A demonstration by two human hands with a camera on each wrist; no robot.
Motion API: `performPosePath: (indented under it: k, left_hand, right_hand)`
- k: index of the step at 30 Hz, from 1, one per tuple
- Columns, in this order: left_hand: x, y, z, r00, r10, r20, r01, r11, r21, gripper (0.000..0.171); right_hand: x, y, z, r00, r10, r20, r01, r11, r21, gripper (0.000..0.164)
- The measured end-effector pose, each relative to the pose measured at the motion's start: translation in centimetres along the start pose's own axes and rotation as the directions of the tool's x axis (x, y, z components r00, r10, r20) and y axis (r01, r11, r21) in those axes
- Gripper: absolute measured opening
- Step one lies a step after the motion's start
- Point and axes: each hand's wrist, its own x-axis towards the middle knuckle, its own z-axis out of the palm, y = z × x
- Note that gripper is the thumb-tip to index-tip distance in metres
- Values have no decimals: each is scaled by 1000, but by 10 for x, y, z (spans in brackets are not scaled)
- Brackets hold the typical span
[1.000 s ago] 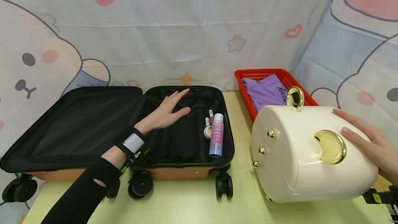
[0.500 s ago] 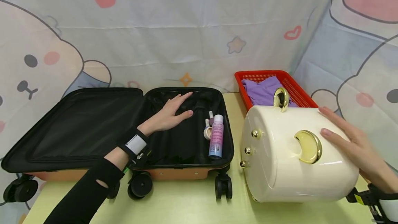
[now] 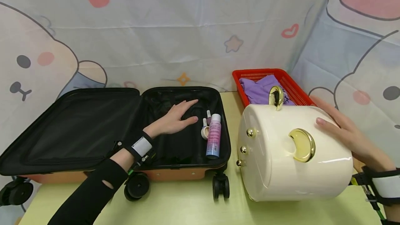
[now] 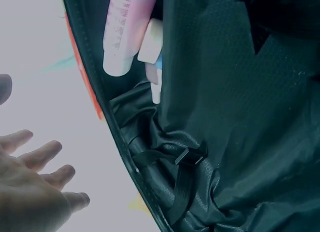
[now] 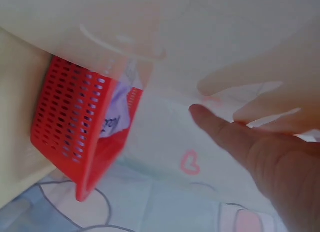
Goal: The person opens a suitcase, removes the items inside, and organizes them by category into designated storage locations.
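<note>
My left hand (image 3: 172, 119) hovers over the right half of the black-lined suitcase (image 3: 175, 173), fingers extended and holding nothing. In the left wrist view, that hand (image 4: 32, 187) has its fingers spread. A pink-and-blue spray can (image 3: 214, 138) with a white cap lies along the suitcase's right side. Beside it are a roll of tape (image 3: 205, 133) and two small white-capped bottles (image 3: 208, 115). My right hand (image 3: 348, 134) rests with straightened fingers on the right end of a glossy cream case (image 3: 281, 176), which has a gold handle (image 3: 276, 97) and a gold crescent catch (image 3: 303, 145).
Behind the cream case stands a red basket (image 3: 292, 88) with a purple cloth (image 3: 259, 88) in it. The suitcase's other half (image 3: 84, 127) lies opened out to the left. Its black wheels (image 3: 220, 185) face the front of the pale table (image 3: 175, 207).
The cream case has slid left toward the suitcase, with my right hand travelling along on it. My left hand has shifted slightly right and nearer.
</note>
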Motion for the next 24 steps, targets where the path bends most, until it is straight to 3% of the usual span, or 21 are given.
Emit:
performPosePath:
  k: [7,9,12,15,18,20,22,24]
  left_hand:
    - [12,1,11,994,-9,107,1,997,80,62]
    - [15,4,12,986,-26,164,12,996,86,63]
    - [22,8,13,970,-40,240,16,995,102,64]
    - [31,12,11,955,-60,291,24,992,126,66]
    - [40,18,12,941,-89,326,43,988,147,69]
    - [44,22,15,938,-82,337,37,990,138,69]
    - [46,25,20,947,-43,318,9,994,108,66]
    - [45,32,25,963,38,266,-49,998,35,58]
  right_hand:
    - [31,9,-7,992,-44,120,18,977,213,57]
    - [38,10,-7,987,-58,148,18,966,258,56]
    - [41,8,-8,978,-11,207,-47,961,274,53]
    - [42,4,-13,979,42,200,-81,978,190,50]
    - [39,-3,-21,987,111,116,-109,994,-28,49]
    - [32,-12,-23,991,127,51,-117,978,-171,48]
    - [22,-23,-21,998,65,-3,-63,951,-304,48]
    - [13,-37,-13,999,-41,-22,29,923,-384,48]
